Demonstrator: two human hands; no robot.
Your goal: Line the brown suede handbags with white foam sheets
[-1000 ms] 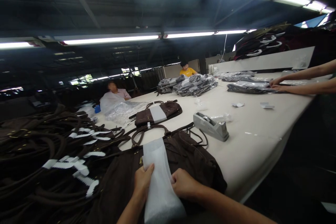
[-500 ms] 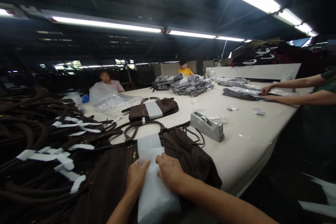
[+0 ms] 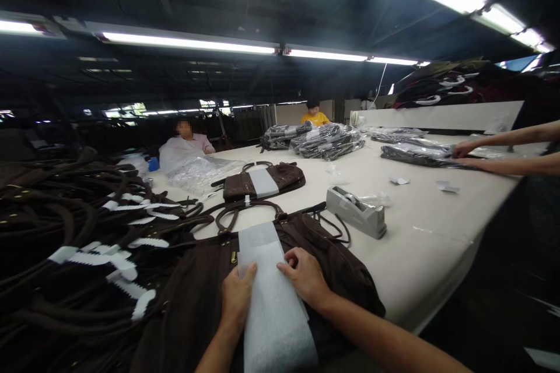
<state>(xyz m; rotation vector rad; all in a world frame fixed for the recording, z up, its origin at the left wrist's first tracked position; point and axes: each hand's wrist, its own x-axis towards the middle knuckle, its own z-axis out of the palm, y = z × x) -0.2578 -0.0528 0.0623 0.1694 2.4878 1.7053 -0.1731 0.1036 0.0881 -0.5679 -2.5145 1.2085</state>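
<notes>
In front of me on the table lies a dark brown handbag (image 3: 341,268), its looped handles pointing away. A band of white wrapping paper (image 3: 277,309) runs over its middle and hangs toward me. My left hand (image 3: 237,296) grips the band's left edge, thumb on top and fingers partly hidden. At the opposite edge, my right hand (image 3: 306,278) is closed with thumb and fingertips pinching the paper. Just beyond is a second brown handbag (image 3: 286,178) with a similar white band (image 3: 263,183) round it.
A grey tape dispenser (image 3: 356,211) stands right of the bag. Piled brown bags (image 3: 39,233) with white paper strips crowd the left. Plastic-wrapped packages (image 3: 326,141) lie farther back. A co-worker's hands (image 3: 466,154) rest on another package at right; two people sit across the table (image 3: 420,256).
The view has shifted slightly, moving the scene rightward. My right hand has moved a little out along the band's right edge, and the paper lies flatter. My left hand keeps its hold.
</notes>
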